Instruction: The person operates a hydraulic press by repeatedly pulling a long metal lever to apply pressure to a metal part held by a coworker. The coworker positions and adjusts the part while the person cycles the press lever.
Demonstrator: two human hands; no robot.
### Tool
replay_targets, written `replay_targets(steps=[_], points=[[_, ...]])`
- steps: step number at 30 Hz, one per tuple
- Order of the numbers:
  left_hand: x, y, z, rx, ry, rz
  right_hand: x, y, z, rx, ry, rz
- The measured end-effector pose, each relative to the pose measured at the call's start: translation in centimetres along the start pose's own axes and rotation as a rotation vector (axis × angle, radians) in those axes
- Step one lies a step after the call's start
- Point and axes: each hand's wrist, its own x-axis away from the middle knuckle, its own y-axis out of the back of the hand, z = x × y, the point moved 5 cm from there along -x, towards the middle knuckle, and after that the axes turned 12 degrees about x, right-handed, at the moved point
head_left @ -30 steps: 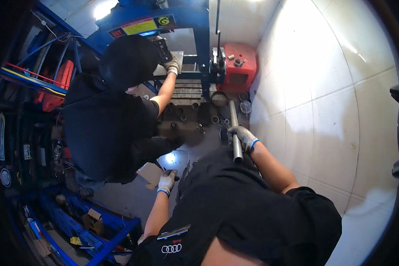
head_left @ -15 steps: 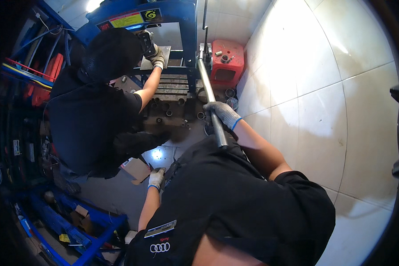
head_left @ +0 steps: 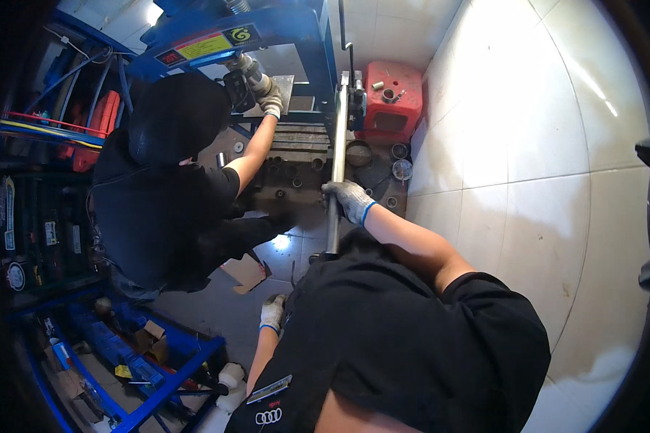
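Observation:
In a grey-white knit glove, my right hand (head_left: 350, 200) is closed around a long silver metal lever bar (head_left: 337, 151). The bar runs from the side of a blue shop press (head_left: 325, 58) toward my body. My left hand (head_left: 272, 312), also gloved, hangs low beside my leg; its fingers are partly hidden against dark clothing. At the press, a co-worker's gloved hand (head_left: 270, 101) holds a metal cylindrical part (head_left: 253, 73) over a metal plate (head_left: 287, 88). The underside of that part is hidden by the co-worker's hand.
A red plastic stool (head_left: 391, 115) bearing small metal parts stands right of the press, against the tiled wall (head_left: 513, 144). The co-worker (head_left: 166, 187) crouches to my left. Several metal rings lie on the floor, with an opened cardboard box (head_left: 244, 273) and a blue metal rack (head_left: 173, 390) nearby.
The lever's near end has swung left and the bar now stands straighter, my right hand still around it. The whole view has shifted, and the co-worker's hand remains at the press.

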Motion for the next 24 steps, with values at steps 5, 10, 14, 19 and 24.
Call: replay_targets(steps=[5, 10, 14, 19, 24], points=[[1.8, -0.1, -8.0, 0.52, 0.231, -0.186, -4.2, -2.2, -1.1, -0.027, -0.207, 0.204], [0.2, -1.3, -16.8, 0.903, 0.026, -0.189, -6.5, -2.0, -0.4, 0.076, -0.265, 0.066], [1.1, -1.9, -21.5, 0.891, -0.103, -0.217, -3.8, -1.5, 2.4, -0.115, -0.294, 0.209], [4.9, -1.8, -28.3, 1.147, -0.194, -0.043, 3.6, -0.2, 11.4, -0.335, -0.177, 0.461], [5.9, -1.2, -33.7, 1.047, -0.3, 0.049, 11.3, -1.5, 20.4, -0.647, 0.092, 0.919]])
